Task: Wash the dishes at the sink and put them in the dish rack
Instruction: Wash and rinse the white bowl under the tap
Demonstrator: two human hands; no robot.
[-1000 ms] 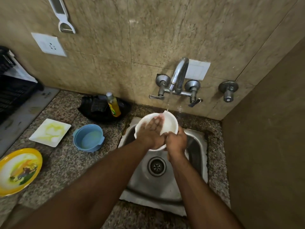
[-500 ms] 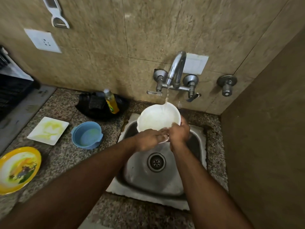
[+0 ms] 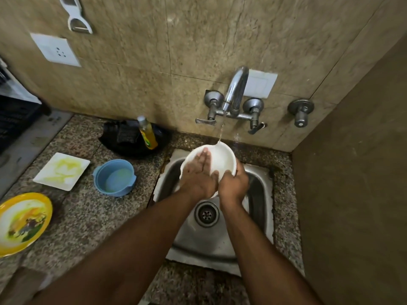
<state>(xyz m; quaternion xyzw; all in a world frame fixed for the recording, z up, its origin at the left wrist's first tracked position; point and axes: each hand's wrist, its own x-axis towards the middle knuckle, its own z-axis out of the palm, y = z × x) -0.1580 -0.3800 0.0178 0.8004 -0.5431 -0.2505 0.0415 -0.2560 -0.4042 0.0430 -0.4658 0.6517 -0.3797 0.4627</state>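
A white bowl [image 3: 222,158] is held tilted over the steel sink [image 3: 262,194], under water running from the tap [image 3: 234,93]. My right hand [image 3: 233,186] grips the bowl's near right rim. My left hand [image 3: 198,172] lies flat inside the bowl, fingers straight against its inner surface. On the counter to the left stand a blue bowl [image 3: 114,177], a white square plate [image 3: 61,170] with yellow smears and a yellow plate [image 3: 22,221] with food remains. A black rack [image 3: 13,119] shows at the far left edge.
A yellow soap bottle [image 3: 147,133] stands in a black pan [image 3: 132,139] behind the blue bowl. A separate valve [image 3: 300,112] sits on the wall at the right. A brown side wall [image 3: 356,172] closes off the right. A wall socket [image 3: 56,50] and hanging peeler [image 3: 77,16] are upper left.
My left hand has moved from the bowl's near rim to lie flat inside the bowl. The bowl stays under the running water, held by my right hand.
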